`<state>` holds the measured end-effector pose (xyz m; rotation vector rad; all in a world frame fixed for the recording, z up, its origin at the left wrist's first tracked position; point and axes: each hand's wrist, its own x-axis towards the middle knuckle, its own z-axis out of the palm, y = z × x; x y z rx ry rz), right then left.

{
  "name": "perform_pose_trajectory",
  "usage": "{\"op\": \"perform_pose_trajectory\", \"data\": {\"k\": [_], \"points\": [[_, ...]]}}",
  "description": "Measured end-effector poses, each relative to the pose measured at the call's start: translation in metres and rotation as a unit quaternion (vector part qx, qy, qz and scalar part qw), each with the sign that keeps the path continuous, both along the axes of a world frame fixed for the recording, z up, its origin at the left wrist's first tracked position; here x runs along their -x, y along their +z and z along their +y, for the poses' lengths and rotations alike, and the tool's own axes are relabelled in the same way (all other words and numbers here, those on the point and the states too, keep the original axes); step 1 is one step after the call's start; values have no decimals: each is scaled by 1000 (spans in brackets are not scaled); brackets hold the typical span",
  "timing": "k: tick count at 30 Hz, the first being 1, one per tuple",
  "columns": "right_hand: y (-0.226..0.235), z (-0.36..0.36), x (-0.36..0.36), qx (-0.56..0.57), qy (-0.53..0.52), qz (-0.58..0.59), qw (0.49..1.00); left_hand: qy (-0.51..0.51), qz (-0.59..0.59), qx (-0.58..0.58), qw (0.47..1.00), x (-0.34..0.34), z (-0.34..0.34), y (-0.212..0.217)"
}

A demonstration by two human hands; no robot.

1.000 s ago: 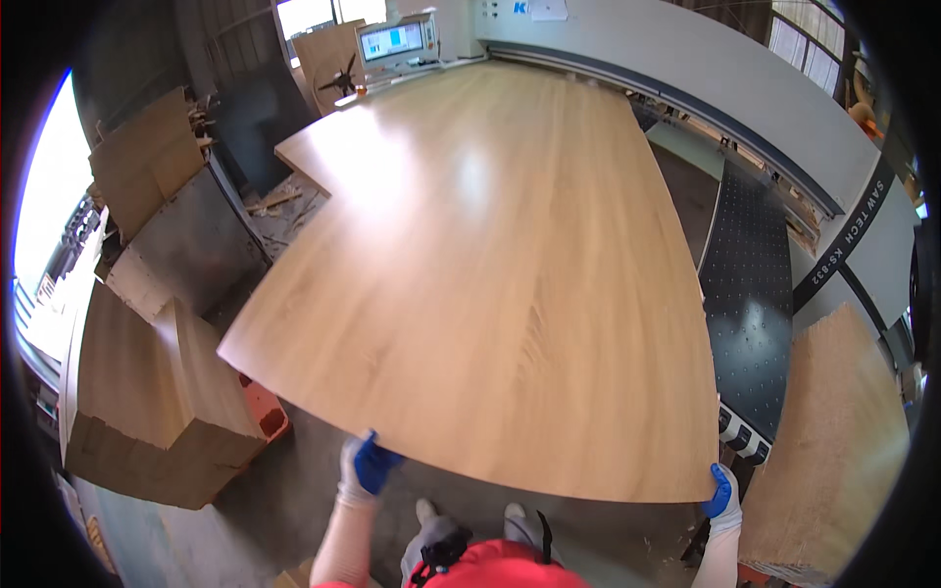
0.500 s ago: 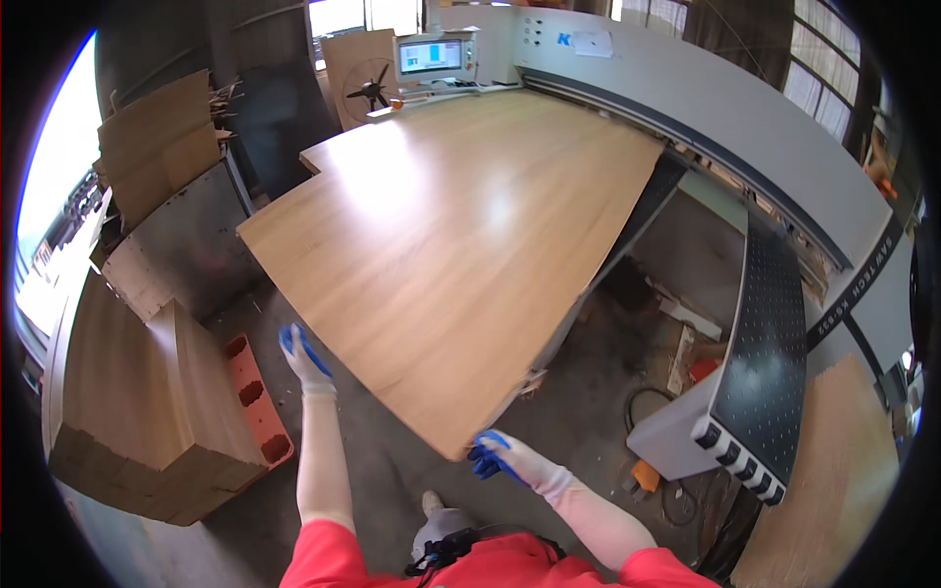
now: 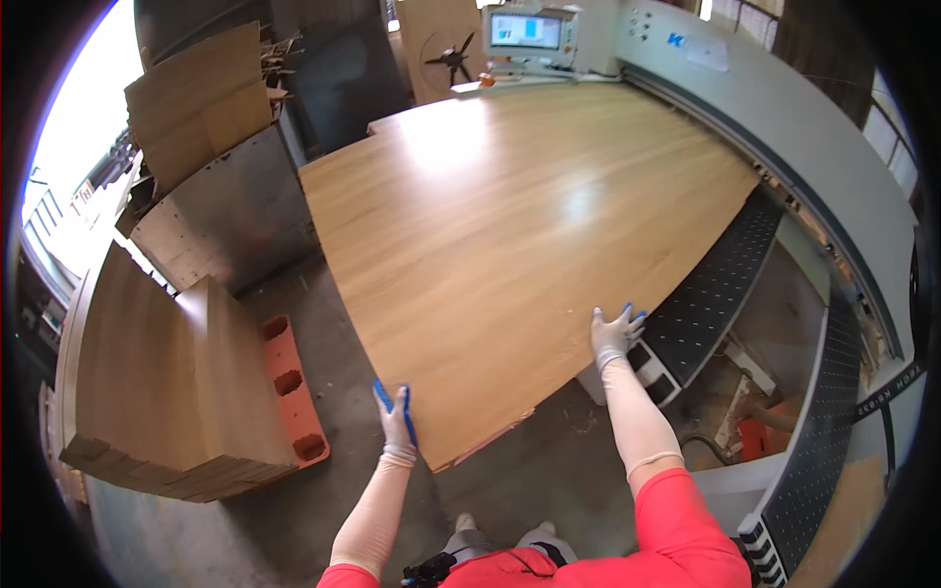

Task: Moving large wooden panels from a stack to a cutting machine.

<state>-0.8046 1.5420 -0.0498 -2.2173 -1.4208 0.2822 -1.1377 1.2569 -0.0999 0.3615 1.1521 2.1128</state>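
Observation:
A large wood-grain board [image 3: 510, 235] lies on the saw machine's table, its near corner jutting toward me over the floor. My left hand [image 3: 396, 419], in a white glove with blue palm coating, is against the board's left edge near that corner, fingers stretched out and thumb apart. On the board's right edge rests my right hand [image 3: 616, 335], gloved alike, its fingers spread. Part of the right fingertips' contact is hard to make out. Beside that hand, a black perforated support arm [image 3: 711, 294] runs under the board.
Stacked wood-grain boards [image 3: 167, 392] stand at the left beside a red-orange pallet block [image 3: 294, 387]. Behind them is a metal bin [image 3: 221, 211] with cardboard. A control screen [image 3: 526, 32] and the grey machine beam [image 3: 784, 98] are at the back; another perforated arm [image 3: 818, 441] extends at right.
My left hand has come to the board's left edge. My right hand has moved from the near corner up along the right edge. The board has turned, uncovering more of the black arm.

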Motion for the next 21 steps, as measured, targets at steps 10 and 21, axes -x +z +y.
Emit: {"op": "perform_pose_trajectory", "data": {"k": [10, 21], "points": [[-13, 194, -3, -45, -1, 39, 998, -22, 52, 65, 996, -1, 181, 6], [-5, 367, -45, -44, 44, 18, 998, -11, 221, 198, 955, -23, 371, 2]]}}
